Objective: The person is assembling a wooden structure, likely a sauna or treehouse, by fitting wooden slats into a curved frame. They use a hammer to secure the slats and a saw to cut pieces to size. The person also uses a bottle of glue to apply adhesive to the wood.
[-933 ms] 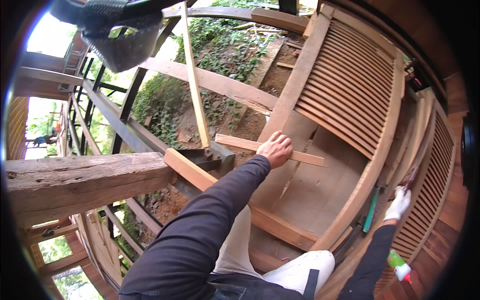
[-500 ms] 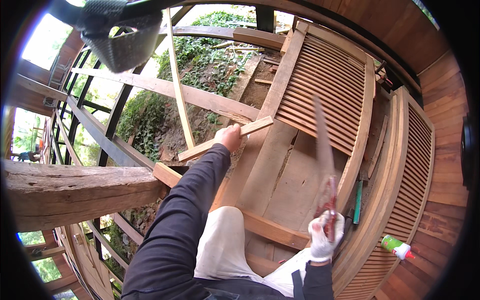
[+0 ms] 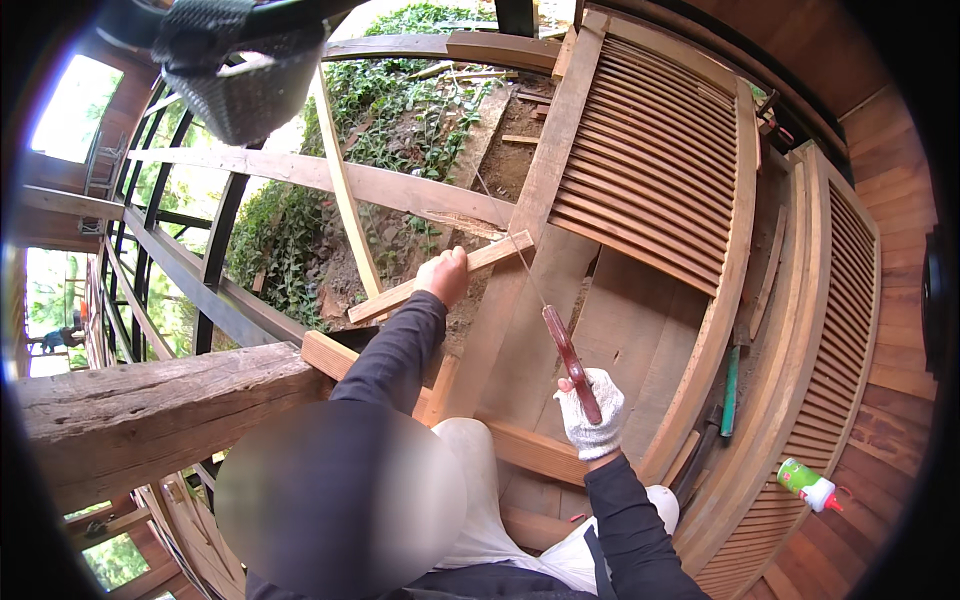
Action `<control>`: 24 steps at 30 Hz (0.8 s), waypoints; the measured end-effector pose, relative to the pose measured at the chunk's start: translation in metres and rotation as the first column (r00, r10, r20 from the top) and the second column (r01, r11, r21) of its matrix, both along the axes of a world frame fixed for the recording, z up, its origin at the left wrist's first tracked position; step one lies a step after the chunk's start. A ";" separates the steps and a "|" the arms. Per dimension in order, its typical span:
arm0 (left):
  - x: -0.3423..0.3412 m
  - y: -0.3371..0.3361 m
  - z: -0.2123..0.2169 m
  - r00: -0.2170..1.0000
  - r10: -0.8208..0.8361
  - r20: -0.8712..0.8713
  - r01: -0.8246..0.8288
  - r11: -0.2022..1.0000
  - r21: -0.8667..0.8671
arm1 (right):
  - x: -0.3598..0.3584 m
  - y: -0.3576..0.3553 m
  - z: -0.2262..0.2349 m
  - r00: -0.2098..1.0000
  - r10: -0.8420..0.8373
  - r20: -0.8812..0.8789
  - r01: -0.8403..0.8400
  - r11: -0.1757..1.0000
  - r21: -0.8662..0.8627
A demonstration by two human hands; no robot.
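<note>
The left hand [image 3: 443, 276] is bare and closed around a short wooden strip [image 3: 440, 277], gripping it near the middle; the strip lies slantwise, its upper end resting against the frame of a big louvred shutter [image 3: 650, 170] that lies flat below the person. The right hand [image 3: 592, 412], in a white knitted glove, is clenched around the dark red handle of a thin saw [image 3: 560, 340], whose narrow blade runs up and to the left to the strip, meeting it just right of the left hand. Under the saw lies a plain wooden panel [image 3: 610, 330], the lower part of the shutter. A second louvred shutter [image 3: 850, 330] lies to the right, and a green bottle with a red cap [image 3: 806, 483] sits on the wooden floor near its lower end. A green pencil-like tool [image 3: 731, 390] lies in the gap between the two shutters. To the left a heavy weathered beam [image 3: 150, 420] crosses the view, with a bank of ivy [image 3: 390, 110] beyond.
</note>
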State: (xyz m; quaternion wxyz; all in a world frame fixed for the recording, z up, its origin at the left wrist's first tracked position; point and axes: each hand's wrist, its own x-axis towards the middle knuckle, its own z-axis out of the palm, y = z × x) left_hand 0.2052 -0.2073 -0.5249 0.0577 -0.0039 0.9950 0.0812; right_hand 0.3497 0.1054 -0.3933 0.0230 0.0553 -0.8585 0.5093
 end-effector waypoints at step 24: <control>-0.051 0.053 0.040 0.981 -0.010 0.195 0.002 0.999 0.039 | -0.001 0.004 -0.003 0.998 -0.055 -0.025 0.053 0.995 -0.080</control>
